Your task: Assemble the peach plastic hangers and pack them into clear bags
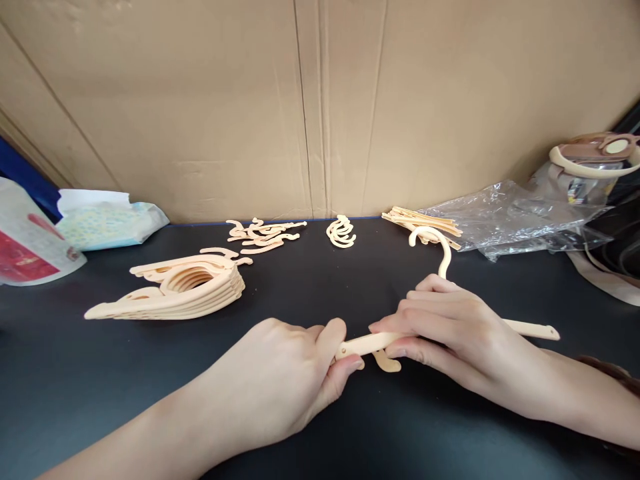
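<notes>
A beige plastic clothes hanger (370,343) is held between my two hands above the black table. My left hand (295,367) pinches the left end of its bar, near a small hole, between thumb and fingers. My right hand (455,327) grips the middle, hiding much of it. A hook (443,247) rises behind the right hand's knuckles, and the straight right end (535,329) sticks out past that hand. A small curved beige piece (387,362) shows below the bar; whether it is joined to the hanger I cannot tell.
To the left lies a stack of curved beige hanger pieces (220,297). Small arms (265,233), hooks (342,233) and thin bars (425,221) lie along the cardboard wall (225,113). Clear plastic bags (515,213), a bottle (585,173) and a tissue pack (110,223) stand around the edges.
</notes>
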`<action>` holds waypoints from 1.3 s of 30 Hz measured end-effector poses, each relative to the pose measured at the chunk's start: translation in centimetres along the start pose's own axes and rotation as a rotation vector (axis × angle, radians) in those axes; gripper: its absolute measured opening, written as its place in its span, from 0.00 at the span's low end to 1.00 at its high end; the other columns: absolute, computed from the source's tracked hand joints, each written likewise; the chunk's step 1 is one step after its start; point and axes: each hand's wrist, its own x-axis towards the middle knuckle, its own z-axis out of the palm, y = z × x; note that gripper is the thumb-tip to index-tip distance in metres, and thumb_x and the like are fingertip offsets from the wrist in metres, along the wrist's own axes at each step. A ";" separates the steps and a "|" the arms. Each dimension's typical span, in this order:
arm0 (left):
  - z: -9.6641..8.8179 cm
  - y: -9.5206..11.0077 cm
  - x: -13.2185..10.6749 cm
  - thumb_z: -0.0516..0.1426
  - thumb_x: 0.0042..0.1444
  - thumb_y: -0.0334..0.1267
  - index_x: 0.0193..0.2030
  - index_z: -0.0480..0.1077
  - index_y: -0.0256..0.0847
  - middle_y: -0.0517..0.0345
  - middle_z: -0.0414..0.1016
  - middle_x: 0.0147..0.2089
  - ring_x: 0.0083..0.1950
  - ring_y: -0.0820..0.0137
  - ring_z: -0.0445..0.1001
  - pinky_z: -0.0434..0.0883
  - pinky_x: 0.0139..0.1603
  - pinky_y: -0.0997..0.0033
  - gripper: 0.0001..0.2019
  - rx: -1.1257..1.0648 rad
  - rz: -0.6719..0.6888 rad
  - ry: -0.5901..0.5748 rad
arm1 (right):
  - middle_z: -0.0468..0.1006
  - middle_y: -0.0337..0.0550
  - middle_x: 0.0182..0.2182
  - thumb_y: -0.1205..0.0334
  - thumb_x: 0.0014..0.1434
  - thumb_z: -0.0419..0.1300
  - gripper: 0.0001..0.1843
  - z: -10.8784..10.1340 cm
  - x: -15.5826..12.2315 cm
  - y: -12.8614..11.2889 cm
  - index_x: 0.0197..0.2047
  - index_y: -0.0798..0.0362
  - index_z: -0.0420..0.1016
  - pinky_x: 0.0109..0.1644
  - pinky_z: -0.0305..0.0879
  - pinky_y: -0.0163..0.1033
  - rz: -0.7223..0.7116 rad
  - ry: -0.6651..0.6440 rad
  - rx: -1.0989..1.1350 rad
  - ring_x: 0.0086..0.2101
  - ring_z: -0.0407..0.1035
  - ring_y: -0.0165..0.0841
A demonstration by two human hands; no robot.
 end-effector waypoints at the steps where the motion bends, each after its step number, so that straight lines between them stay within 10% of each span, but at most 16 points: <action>1: 0.0 0.0 0.0 0.35 0.72 0.40 0.36 0.58 0.42 0.63 0.70 0.23 0.18 0.68 0.71 0.55 0.16 0.69 0.17 0.026 0.001 0.019 | 0.79 0.38 0.31 0.61 0.72 0.49 0.14 -0.1 0.0 0.0 0.42 0.52 0.75 0.39 0.60 0.39 0.009 -0.011 0.007 0.28 0.68 0.28; 6: 0.2 0.1 -0.4 0.36 0.73 0.39 0.60 0.51 0.34 0.58 0.78 0.32 0.24 0.64 0.77 0.63 0.19 0.68 0.16 0.195 0.051 0.138 | 0.80 0.37 0.34 0.60 0.72 0.49 0.13 -0.1 -0.2 0.1 0.43 0.51 0.75 0.37 0.61 0.37 0.044 -0.056 0.041 0.30 0.70 0.28; 14: -2.0 -1.0 0.2 0.42 0.70 0.34 0.41 0.63 0.41 0.61 0.72 0.31 0.27 0.69 0.71 0.60 0.22 0.69 0.10 0.075 0.037 0.112 | 0.77 0.38 0.27 0.52 0.69 0.54 0.16 -0.5 -0.1 2.3 0.41 0.55 0.76 0.33 0.56 0.39 -0.104 0.080 -0.307 0.26 0.65 0.31; 18: -3.3 -2.3 0.4 0.47 0.67 0.31 0.43 0.69 0.41 0.53 0.75 0.47 0.52 0.58 0.70 0.68 0.50 0.54 0.10 0.182 0.052 0.215 | 0.79 0.40 0.30 0.50 0.66 0.57 0.15 -2.3 0.0 4.3 0.41 0.54 0.75 0.45 0.57 0.46 -0.174 0.115 -0.534 0.34 0.70 0.36; 23: -3.1 -2.9 0.1 0.49 0.61 0.20 0.48 0.74 0.54 0.60 0.60 0.67 0.73 0.53 0.47 0.46 0.69 0.33 0.23 0.194 0.006 0.374 | 0.79 0.40 0.32 0.49 0.66 0.57 0.14 -3.7 -0.1 5.9 0.45 0.50 0.73 0.52 0.55 0.52 -0.184 0.146 -0.679 0.39 0.71 0.41; 39: -0.9 0.1 0.0 0.56 0.63 0.29 0.69 0.50 0.48 0.53 0.52 0.73 0.70 0.61 0.60 0.71 0.62 0.66 0.31 -0.333 -0.024 0.330 | 0.77 0.43 0.31 0.48 0.67 0.55 0.23 -1.3 0.0 2.7 0.50 0.62 0.68 0.52 0.58 0.45 -0.226 0.227 -0.547 0.34 0.71 0.35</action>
